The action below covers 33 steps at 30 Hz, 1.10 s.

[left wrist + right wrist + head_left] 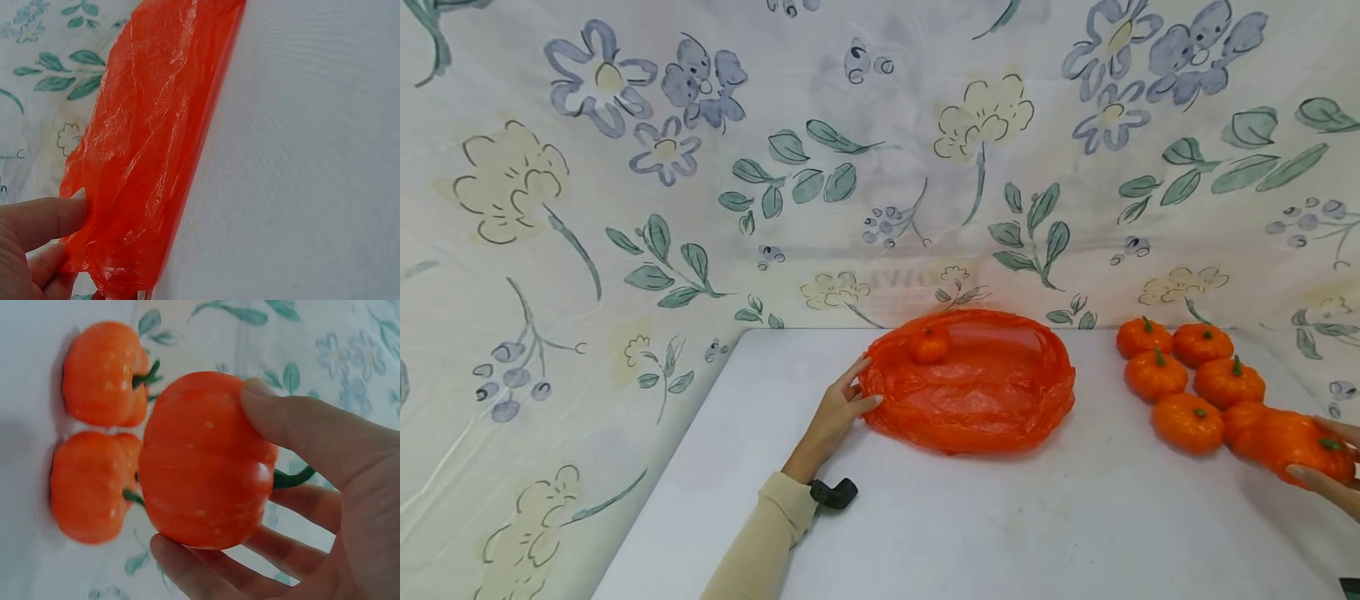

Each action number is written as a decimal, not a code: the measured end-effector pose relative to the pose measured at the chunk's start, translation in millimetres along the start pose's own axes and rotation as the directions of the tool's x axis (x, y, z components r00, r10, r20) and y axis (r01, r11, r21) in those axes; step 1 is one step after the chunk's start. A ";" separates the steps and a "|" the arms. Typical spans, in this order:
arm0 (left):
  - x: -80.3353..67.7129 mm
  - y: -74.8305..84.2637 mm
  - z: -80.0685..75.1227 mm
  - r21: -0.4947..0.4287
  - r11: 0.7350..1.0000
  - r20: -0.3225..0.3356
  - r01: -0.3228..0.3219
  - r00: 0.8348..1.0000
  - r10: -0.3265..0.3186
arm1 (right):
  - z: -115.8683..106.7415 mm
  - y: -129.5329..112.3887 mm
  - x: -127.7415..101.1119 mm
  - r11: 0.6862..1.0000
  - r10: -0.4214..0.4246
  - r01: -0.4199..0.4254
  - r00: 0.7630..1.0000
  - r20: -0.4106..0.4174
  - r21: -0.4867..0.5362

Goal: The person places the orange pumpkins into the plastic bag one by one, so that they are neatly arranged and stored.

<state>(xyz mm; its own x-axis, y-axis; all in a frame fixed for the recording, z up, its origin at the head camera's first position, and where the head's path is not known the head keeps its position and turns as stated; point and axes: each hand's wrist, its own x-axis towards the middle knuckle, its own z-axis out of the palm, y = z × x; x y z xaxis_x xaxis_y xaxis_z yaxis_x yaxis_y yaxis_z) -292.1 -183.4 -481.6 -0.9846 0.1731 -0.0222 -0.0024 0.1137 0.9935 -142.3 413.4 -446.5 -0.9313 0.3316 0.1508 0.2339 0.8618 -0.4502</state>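
My left hand (837, 407) pinches the left rim of an open orange-red plastic bag (977, 408), with the thumb on the near side of the film. Inside the bag, toward its back left, lies a small orange pumpkin (929, 344). At the far right my right hand (1326, 487), partly cut off by the frame, grips another pumpkin (1296, 446). In the right wrist view, thumb and fingers span this pumpkin (209, 462), its green stem toward the palm. In the left wrist view the bag's side (144, 137) rises in creased folds beside the fingers.
Several more orange pumpkins (1156, 376) with green stems stand grouped at the back right of the white table (970, 533). Behind the table hangs a flowered cloth (895, 167). A black wrist device (835, 493) is at my left sleeve.
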 end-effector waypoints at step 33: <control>-2.6 0.5 -0.1 0.003 1.000 -0.039 -0.010 0.999 0.010 | 13.6 -243.8 67.7 0.739 -0.664 0.598 0.725 0.184 0.311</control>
<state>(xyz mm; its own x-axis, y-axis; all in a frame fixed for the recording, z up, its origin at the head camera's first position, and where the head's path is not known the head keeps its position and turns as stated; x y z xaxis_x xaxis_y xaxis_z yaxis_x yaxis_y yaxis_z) -289.5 -184.0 -481.0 -0.9907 0.1361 -0.0082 0.0075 0.1147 0.9934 -266.2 220.6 -338.5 -0.8818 -0.4022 0.2463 -0.4706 0.7159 -0.5158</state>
